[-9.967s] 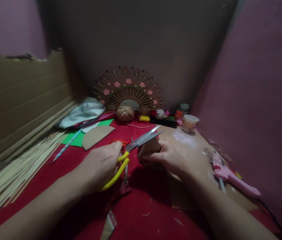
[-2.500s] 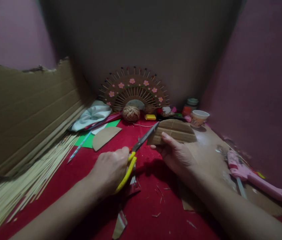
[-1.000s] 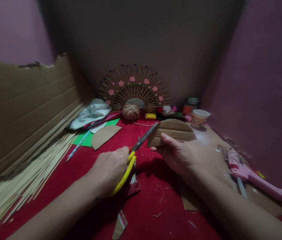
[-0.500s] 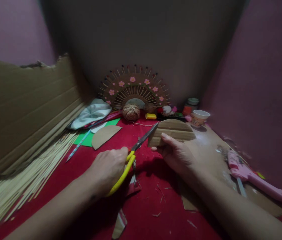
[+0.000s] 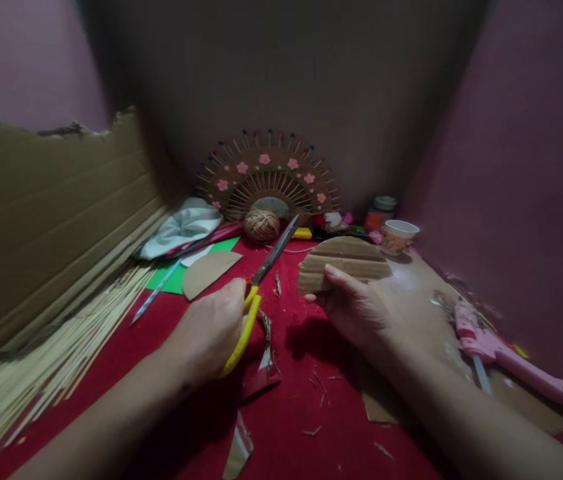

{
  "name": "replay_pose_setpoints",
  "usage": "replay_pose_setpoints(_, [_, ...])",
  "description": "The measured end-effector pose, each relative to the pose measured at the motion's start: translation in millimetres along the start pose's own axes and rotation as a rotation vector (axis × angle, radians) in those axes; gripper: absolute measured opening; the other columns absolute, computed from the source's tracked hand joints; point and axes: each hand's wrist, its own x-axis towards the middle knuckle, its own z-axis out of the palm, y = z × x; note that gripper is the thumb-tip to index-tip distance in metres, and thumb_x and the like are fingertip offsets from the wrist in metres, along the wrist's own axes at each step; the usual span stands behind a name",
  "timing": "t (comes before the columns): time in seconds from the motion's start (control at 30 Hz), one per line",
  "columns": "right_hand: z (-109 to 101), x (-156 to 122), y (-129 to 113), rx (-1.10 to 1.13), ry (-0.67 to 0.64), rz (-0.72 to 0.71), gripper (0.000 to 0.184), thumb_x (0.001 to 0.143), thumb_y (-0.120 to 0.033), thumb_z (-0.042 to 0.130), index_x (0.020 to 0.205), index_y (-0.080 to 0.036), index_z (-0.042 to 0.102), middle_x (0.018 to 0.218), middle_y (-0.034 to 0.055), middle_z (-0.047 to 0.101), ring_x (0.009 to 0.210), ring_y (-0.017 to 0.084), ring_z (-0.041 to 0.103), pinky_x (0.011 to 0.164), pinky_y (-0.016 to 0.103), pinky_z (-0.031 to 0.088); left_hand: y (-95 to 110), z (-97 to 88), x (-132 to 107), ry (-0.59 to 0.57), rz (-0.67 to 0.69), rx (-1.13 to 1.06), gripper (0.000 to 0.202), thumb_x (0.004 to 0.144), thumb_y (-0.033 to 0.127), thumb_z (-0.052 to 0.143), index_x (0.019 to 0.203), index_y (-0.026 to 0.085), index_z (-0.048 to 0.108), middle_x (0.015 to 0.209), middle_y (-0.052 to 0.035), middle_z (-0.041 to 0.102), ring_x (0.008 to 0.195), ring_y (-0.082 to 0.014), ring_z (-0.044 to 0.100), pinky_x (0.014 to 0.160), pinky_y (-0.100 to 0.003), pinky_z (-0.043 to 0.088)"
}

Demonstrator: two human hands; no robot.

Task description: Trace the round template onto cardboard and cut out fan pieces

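My left hand [image 5: 208, 331] is closed round the yellow handles of a pair of scissors [image 5: 260, 287]. Its blades are shut and point up and away, clear of the cardboard. A half-round piece of corrugated cardboard [image 5: 344, 262] is pinched in my right hand [image 5: 354, 310], thumb on its face, held a little above the red cloth [image 5: 291, 400]. A small gap separates the blades from the cardboard's left edge. Thin cut slivers lie on the cloth below my hands.
A big cardboard sheet [image 5: 46, 213] leans at the left over a heap of bamboo sticks [image 5: 36, 360]. At the back stand a decorated fan [image 5: 267, 180], a twine ball [image 5: 261, 224] and a paper cup [image 5: 399, 235]. A pink glue gun [image 5: 501, 357] lies at the right.
The scissors were cutting at the cardboard's left edge; now my left hand has drawn them away to the left with blades shut. My right hand still holds the cardboard in place.
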Motion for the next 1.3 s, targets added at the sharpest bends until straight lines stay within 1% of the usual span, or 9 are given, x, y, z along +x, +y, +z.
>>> replay_pose_setpoints(0.13, [0.6,-0.6,-1.3,-0.006,-0.017,0.010,0.026,0.068,-0.017,0.069,0.093,-0.021,0.064,0.081,-0.0014,0.070,0.069,0.015,0.064,0.054,0.028,0.057,7.2,-3.7,-3.3,-0.044,0.026,0.001,0.016,0.084,0.034,0.029,0.079,0.021,0.038,0.079,-0.0091,0.060,0.067,-0.0214,0.057,0.056,-0.031,0.037])
replay_pose_setpoints(0.23, [0.7,-1.5,-1.1,-0.011,-0.032,0.021,0.027,0.068,-0.017,0.070,0.094,-0.021,0.064,0.080,-0.0015,0.070,0.068,0.014,0.064,0.054,0.028,0.057,12.0,-4.2,-4.1,-0.096,0.035,0.042,0.019,0.085,0.035,0.029,0.081,0.020,0.040,0.080,-0.0100,0.060,0.067,-0.0219,0.058,0.055,-0.031,0.038])
replay_pose_setpoints(0.43, [1.2,-2.3,1.0,-0.025,-0.017,0.012,0.014,0.068,-0.016,0.070,0.080,-0.019,0.065,0.076,-0.0015,0.069,0.064,0.014,0.063,0.053,0.030,0.057,15.9,-2.5,-3.1,-0.126,0.032,0.090,0.021,0.087,0.034,0.025,0.084,0.019,0.040,0.082,-0.0104,0.060,0.071,-0.0238,0.060,0.055,-0.032,0.037])
replay_pose_setpoints(0.57, [0.9,-2.1,1.6,-0.029,-0.003,0.025,0.022,0.067,-0.017,0.071,0.087,-0.020,0.066,0.075,-0.0014,0.068,0.065,0.014,0.063,0.056,0.031,0.057,16.7,-1.4,-2.8,-0.157,0.019,0.096,0.018,0.087,0.031,0.028,0.085,0.019,0.041,0.084,-0.0100,0.062,0.074,-0.0236,0.062,0.057,-0.031,0.038])
replay_pose_setpoints(0.8, [1.0,-3.9,3.7,-0.023,0.002,0.021,0.035,0.067,-0.016,0.071,0.101,-0.023,0.063,0.079,-0.0018,0.069,0.070,0.016,0.064,0.057,0.032,0.057,13.6,-0.9,-1.9,-0.133,0.050,0.169,0.021,0.088,0.031,0.027,0.087,0.018,0.043,0.079,-0.0115,0.065,0.074,-0.0280,0.064,0.054,-0.032,0.039])
replay_pose_setpoints(0.93, [1.5,-3.6,3.9,-0.013,0.001,0.030,0.034,0.067,-0.015,0.072,0.099,-0.022,0.063,0.079,-0.0013,0.069,0.068,0.015,0.064,0.057,0.032,0.057,13.0,-1.5,-2.5,-0.142,0.046,0.176,0.019,0.087,0.028,0.028,0.087,0.017,0.044,0.078,-0.0121,0.065,0.073,-0.0291,0.065,0.054,-0.033,0.040])
replay_pose_setpoints(1.07, [1.6,-2.5,3.4,-0.005,0.004,0.025,0.030,0.066,-0.015,0.072,0.094,-0.021,0.064,0.076,-0.0020,0.069,0.066,0.015,0.063,0.055,0.030,0.057,10.8,3.3,-1.0,-0.109,0.033,0.135,0.015,0.085,0.027,0.032,0.084,0.018,0.045,0.074,-0.0100,0.064,0.069,-0.0248,0.063,0.056,-0.031,0.040])
replay_pose_setpoints(1.17, [1.9,-2.3,2.8,0.001,-0.010,0.015,0.031,0.066,-0.015,0.071,0.095,-0.022,0.063,0.080,-0.0016,0.070,0.069,0.015,0.064,0.055,0.029,0.057,7.2,6.9,0.5,-0.082,0.034,0.080,0.013,0.084,0.026,0.034,0.079,0.019,0.044,0.070,-0.0071,0.062,0.064,-0.0197,0.059,0.057,-0.028,0.039])
replay_pose_setpoints(1.3, [2.0,-3.0,2.1,-0.009,-0.035,0.016,0.034,0.068,-0.015,0.070,0.100,-0.022,0.062,0.081,-0.0004,0.070,0.069,0.016,0.065,0.055,0.029,0.057,-0.3,4.7,0.7,0.020,0.041,0.035,0.017,0.086,0.030,0.032,0.077,0.020,0.042,0.068,-0.0047,0.058,0.061,-0.0177,0.055,0.056,-0.028,0.036])
